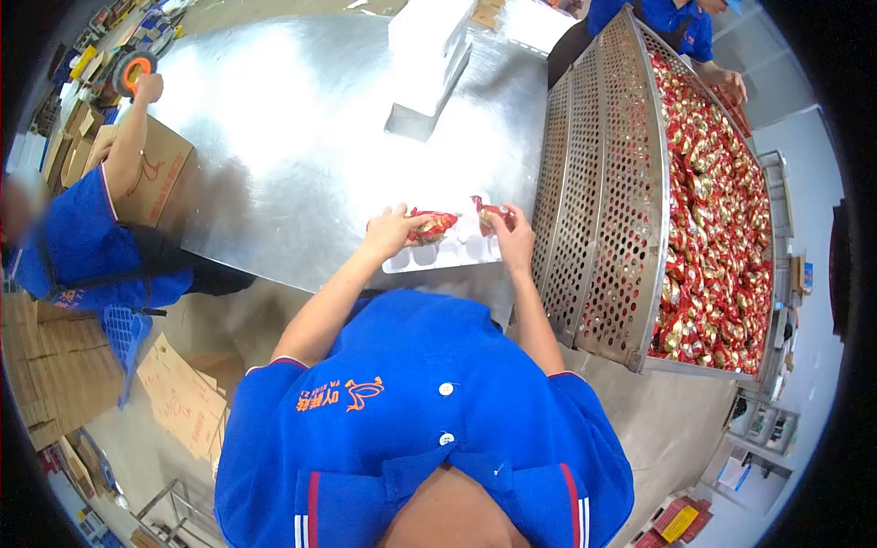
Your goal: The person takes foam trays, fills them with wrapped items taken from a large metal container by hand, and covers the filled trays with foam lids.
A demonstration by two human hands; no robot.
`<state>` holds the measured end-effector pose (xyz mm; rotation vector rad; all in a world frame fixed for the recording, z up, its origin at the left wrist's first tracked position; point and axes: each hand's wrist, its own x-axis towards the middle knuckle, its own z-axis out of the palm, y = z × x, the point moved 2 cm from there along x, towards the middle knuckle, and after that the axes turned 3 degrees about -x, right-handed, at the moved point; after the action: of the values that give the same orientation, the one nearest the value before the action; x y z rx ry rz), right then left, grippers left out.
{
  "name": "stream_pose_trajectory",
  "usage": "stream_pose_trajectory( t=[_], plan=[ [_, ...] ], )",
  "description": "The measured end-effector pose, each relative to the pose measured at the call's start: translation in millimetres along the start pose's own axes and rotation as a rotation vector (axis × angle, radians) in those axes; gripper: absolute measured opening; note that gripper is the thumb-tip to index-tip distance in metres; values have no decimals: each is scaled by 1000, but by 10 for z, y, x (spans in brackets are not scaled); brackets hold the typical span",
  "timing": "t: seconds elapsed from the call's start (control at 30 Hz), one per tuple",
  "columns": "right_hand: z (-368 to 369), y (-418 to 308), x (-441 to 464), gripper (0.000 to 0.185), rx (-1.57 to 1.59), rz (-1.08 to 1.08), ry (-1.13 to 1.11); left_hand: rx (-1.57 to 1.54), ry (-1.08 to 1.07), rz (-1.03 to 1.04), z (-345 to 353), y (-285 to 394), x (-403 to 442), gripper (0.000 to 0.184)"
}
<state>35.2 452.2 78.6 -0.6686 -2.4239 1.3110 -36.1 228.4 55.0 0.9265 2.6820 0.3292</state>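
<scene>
A white tray with moulded compartments [423, 258] lies on the metal table just in front of me. My left hand [389, 230] is at the tray's left side, its fingers closed on a red-and-gold foil packet [433, 226]. What the packet contains is hidden by its wrapper. At the right end of the tray, my right hand [517, 239] grips another red-and-gold packet [487, 216] between thumb and fingers. Several compartments along the tray's near side show as bare white hollows.
Right of the table stands a perforated metal bin [598, 183] heaped with wrapped packets [717, 219]; another person's hand [734, 87] reaches over its far side. A white stack [429, 55] sits farther back. On the left, a co-worker holds an orange tape roll [137, 71] above a cardboard box [164, 178].
</scene>
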Motion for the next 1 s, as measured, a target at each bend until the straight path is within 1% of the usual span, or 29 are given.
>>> stream_pose_trajectory(
  t=[0.03,0.1,0.13,0.17,0.23,0.27,0.33,0.37,0.43,0.47,0.5,0.57,0.6,0.63,0.67,0.7,0.73,0.8,0.83,0.87,0.9,0.93,0.97,1.0],
  plan=[
    [85,95,32,34,0,5,-3,-22,6,-2,5,2,-3,56],
    [342,352,19,32,-182,-112,-146,-31,-9,0,67,-32,25,53],
    [399,299,-61,33,-359,-290,-147,-37,-10,0,53,-30,53,50],
    [412,269,-64,33,-358,-345,-177,-39,-6,1,43,-17,67,50],
    [405,191,-51,28,-555,-390,-228,-9,-23,-8,32,-17,56,51],
    [485,245,-21,28,-553,-388,-231,-9,-27,-10,42,-21,52,51],
    [656,362,65,23,-741,-425,-215,27,16,-19,53,-3,40,51],
    [656,392,56,23,-741,-422,-216,27,14,-18,58,11,21,51],
    [662,352,89,17,-951,-573,-173,5,-31,-30,22,9,32,54],
    [597,238,71,19,-1002,-567,-268,9,-16,-34,-9,13,46,54],
    [622,299,73,19,-998,-577,-264,40,5,-5,-15,34,12,53],
    [679,408,85,22,-935,-430,-327,73,26,20,15,-16,5,51],
    [696,471,116,32,-934,-396,-391,40,46,31,64,-35,26,50],
    [597,273,82,32,-938,-401,-395,6,64,44,104,-40,28,49],
    [463,-46,43,37,-926,-374,-403,-5,63,43,52,-21,9,46],
    [424,-255,37,41,-912,-353,-407,-6,77,34,37,-28,35,46],
    [509,-336,-7,41,-911,-364,-405,6,50,23,45,-41,47,47],
    [671,-528,-255,49,-471,-936,-475,21,10,18,52,-53,13,47],
    [692,-449,-301,49,-470,-931,-471,2,-35,22,33,-60,-4,46],
    [721,-349,-261,47,-376,-776,-429,-16,-68,25,-1,-79,30,44],
    [745,-247,-192,46,-281,-629,-391,-15,-54,22,-39,-104,57,44],
    [659,-167,-166,43,-257,-434,-344,-68,-29,25,-45,-125,11,44],
    [542,-153,-156,40,-300,-379,-335,-122,-7,26,-41,-140,-36,45],
    [564,-83,-143,39,-313,-460,-281,-120,-43,43,-40,-164,-43,49]
  ],
)
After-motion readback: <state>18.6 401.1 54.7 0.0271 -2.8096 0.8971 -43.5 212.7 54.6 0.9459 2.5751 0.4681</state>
